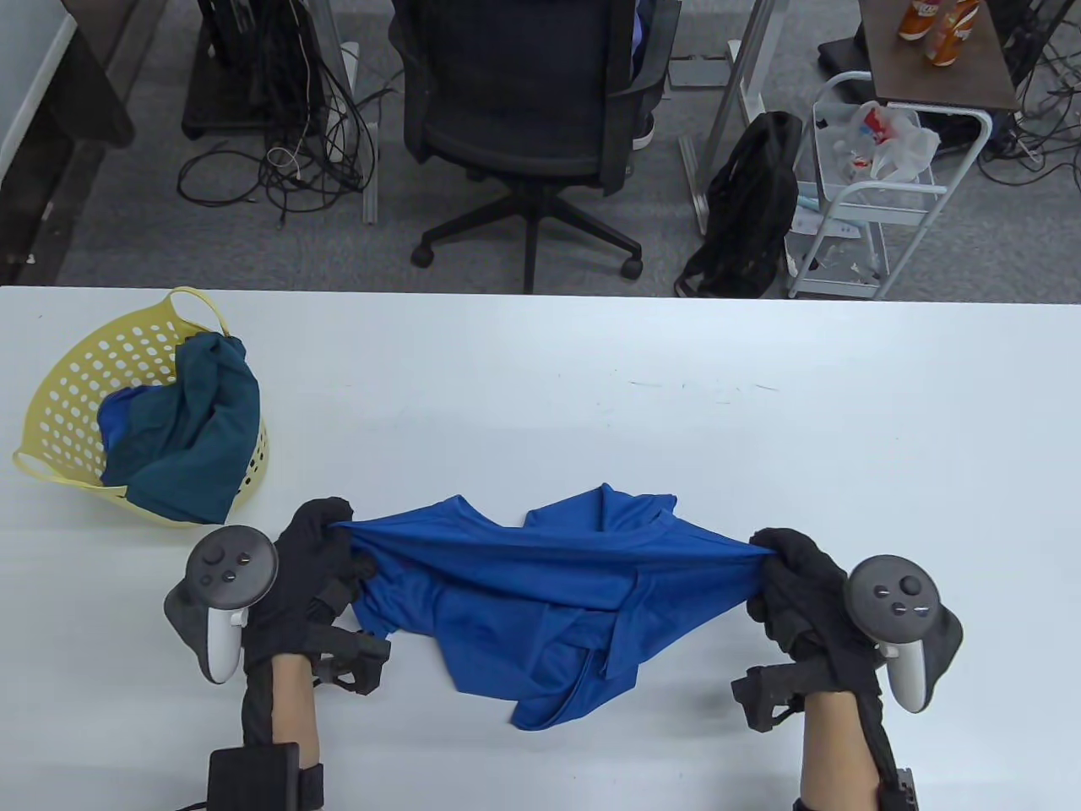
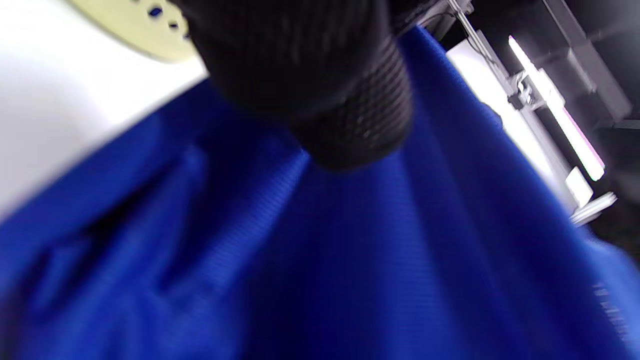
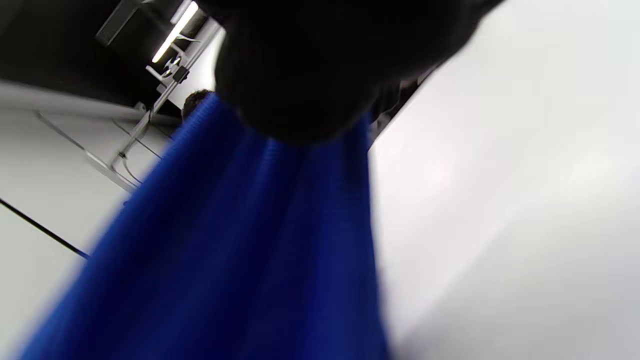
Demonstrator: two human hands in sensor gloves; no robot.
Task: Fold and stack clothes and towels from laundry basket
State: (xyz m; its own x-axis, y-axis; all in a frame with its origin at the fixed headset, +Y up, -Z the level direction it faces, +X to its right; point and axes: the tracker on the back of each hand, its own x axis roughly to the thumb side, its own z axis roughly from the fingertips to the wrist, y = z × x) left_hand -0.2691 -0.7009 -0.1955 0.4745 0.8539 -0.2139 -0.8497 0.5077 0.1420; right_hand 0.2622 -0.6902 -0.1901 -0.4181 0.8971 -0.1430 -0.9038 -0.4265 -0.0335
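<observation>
A bright blue shirt [image 1: 540,591] is stretched between both hands above the white table [image 1: 591,380], its lower part hanging crumpled onto the table. My left hand [image 1: 325,541] grips its left end; my right hand [image 1: 781,562] grips its right end. The blue cloth fills the left wrist view [image 2: 350,250] under a gloved finger [image 2: 340,100], and the right wrist view [image 3: 240,250] under the dark glove [image 3: 310,65]. A yellow laundry basket [image 1: 51,405] at the table's left holds a teal garment [image 1: 203,422] and more blue cloth [image 1: 122,418].
Beyond the table's far edge stand a black office chair [image 1: 524,101], a black backpack [image 1: 752,203] and a white wire cart [image 1: 878,186]. Cables lie on the floor at the back left.
</observation>
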